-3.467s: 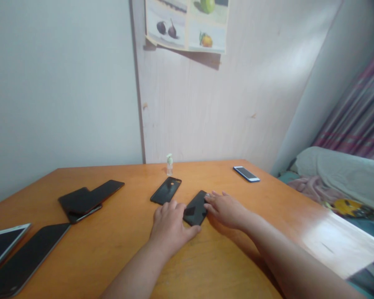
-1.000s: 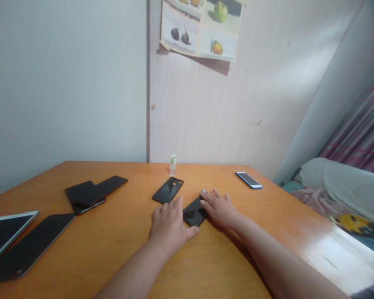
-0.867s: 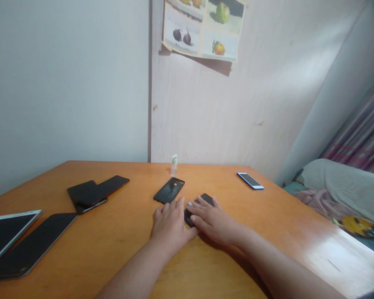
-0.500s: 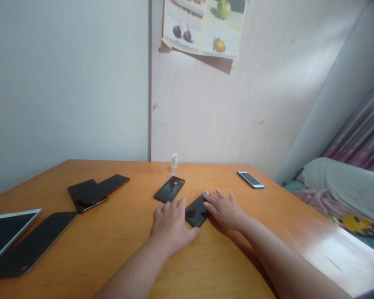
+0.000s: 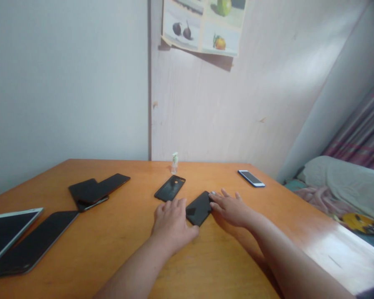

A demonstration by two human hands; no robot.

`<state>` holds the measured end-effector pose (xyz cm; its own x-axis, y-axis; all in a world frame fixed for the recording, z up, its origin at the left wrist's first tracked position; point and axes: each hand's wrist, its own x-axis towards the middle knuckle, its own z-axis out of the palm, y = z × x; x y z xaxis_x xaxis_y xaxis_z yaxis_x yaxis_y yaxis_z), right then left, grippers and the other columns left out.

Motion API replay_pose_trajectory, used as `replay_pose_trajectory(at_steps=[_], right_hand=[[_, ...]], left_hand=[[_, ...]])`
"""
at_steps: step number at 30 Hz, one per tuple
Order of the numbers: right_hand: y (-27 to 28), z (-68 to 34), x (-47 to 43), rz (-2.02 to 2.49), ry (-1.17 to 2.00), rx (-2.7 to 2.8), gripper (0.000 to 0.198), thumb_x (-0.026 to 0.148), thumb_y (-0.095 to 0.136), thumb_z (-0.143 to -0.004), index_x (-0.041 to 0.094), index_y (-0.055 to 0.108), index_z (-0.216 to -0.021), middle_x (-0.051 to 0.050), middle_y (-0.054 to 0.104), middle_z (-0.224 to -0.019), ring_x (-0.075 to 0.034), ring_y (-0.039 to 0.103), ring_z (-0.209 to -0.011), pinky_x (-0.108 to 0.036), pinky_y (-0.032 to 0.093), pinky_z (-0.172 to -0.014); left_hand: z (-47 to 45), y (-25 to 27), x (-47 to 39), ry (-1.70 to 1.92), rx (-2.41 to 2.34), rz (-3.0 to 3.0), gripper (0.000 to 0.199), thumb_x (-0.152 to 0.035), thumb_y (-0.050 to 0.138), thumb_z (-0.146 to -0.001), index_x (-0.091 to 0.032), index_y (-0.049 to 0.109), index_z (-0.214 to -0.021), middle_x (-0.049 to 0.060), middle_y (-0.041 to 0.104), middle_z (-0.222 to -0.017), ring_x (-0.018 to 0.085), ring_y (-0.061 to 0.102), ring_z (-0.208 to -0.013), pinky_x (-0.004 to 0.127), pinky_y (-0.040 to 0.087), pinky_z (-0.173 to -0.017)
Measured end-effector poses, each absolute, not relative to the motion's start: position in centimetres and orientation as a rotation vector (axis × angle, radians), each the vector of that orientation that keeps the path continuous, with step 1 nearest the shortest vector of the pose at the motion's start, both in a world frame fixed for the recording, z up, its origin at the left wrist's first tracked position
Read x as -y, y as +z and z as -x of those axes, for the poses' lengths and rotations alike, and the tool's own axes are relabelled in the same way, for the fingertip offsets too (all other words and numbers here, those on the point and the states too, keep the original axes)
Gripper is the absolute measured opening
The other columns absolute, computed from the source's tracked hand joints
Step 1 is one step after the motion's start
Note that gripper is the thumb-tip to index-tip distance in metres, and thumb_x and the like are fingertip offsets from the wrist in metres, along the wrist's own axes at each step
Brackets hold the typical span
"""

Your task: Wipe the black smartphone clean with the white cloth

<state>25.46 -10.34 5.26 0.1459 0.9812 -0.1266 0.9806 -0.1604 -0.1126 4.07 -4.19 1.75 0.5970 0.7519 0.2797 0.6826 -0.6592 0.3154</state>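
Observation:
A black smartphone (image 5: 199,209) lies flat, dark screen up, on the wooden table between my hands. My left hand (image 5: 173,224) grips it at its left side, fingers along the left edge and thumb at the near corner; part of the fingertips is hidden. On the other side, my right hand (image 5: 230,207) rests at the phone's right edge, fingers spread and fingertips by its upper right corner. Just beyond my left hand lies a black phone case (image 5: 170,187) with a round hole and a camera cutout.
At left are a white-framed tablet (image 5: 9,234), a dark phone-like slab (image 5: 37,243) and a stack of black phones (image 5: 104,187). A small clear pump bottle (image 5: 174,164) stands behind the case. A blue-edged white phone (image 5: 251,178) lies far right, near the table's edge.
My right hand has slid slightly right, from over the phone's upper right part to its edge. My left hand and the phone have hardly moved.

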Motion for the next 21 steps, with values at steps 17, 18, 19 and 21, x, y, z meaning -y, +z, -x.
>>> replay_pose_trajectory(at_steps=[17, 18, 19, 21], right_hand=[[6.5, -24.9, 11.7, 2.218, 0.147, 2.289, 0.049, 0.021, 0.037, -0.090, 0.018, 0.051, -0.137, -0.014, 0.049, -0.142, -0.030, 0.046, -0.130, -0.060, 0.019, -0.111], [6.7, -24.3, 12.1, 2.149, 0.139, 2.347, 0.048, 0.020, 0.038, -0.089, 0.018, 0.053, -0.135, -0.013, 0.052, -0.139, -0.029, 0.049, -0.127, -0.055, 0.023, -0.111], [7.0, -23.5, 12.5, 2.056, 0.150, 2.413, 0.046, 0.020, 0.039, -0.089, 0.019, 0.055, -0.132, -0.012, 0.055, -0.137, -0.027, 0.052, -0.124, -0.050, 0.027, -0.110], [7.7, -21.8, 13.5, 1.856, 0.204, 2.529, 0.042, 0.020, 0.040, -0.089, 0.021, 0.060, -0.126, -0.009, 0.060, -0.132, -0.024, 0.057, -0.117, -0.043, 0.031, -0.108]], left_hand=[[-3.9, 1.7, 4.0, 0.556, -1.156, -2.650, 0.051, -0.052, 0.061, -0.068, -0.027, 0.058, -0.113, 0.009, 0.058, -0.109, 0.032, 0.051, -0.106, 0.046, 0.034, -0.094], [-3.9, 1.7, 4.0, 0.557, -1.153, -2.652, 0.050, -0.053, 0.061, -0.068, -0.027, 0.059, -0.112, 0.008, 0.058, -0.108, 0.032, 0.051, -0.106, 0.045, 0.034, -0.094], [-3.9, 1.7, 4.0, 0.555, -1.150, -2.653, 0.050, -0.053, 0.061, -0.068, -0.027, 0.060, -0.111, 0.008, 0.058, -0.108, 0.032, 0.051, -0.106, 0.045, 0.034, -0.094], [-3.8, 1.7, 4.0, 0.548, -1.144, -2.652, 0.049, -0.053, 0.061, -0.068, -0.028, 0.060, -0.109, 0.008, 0.058, -0.107, 0.031, 0.051, -0.105, 0.044, 0.035, -0.094]])
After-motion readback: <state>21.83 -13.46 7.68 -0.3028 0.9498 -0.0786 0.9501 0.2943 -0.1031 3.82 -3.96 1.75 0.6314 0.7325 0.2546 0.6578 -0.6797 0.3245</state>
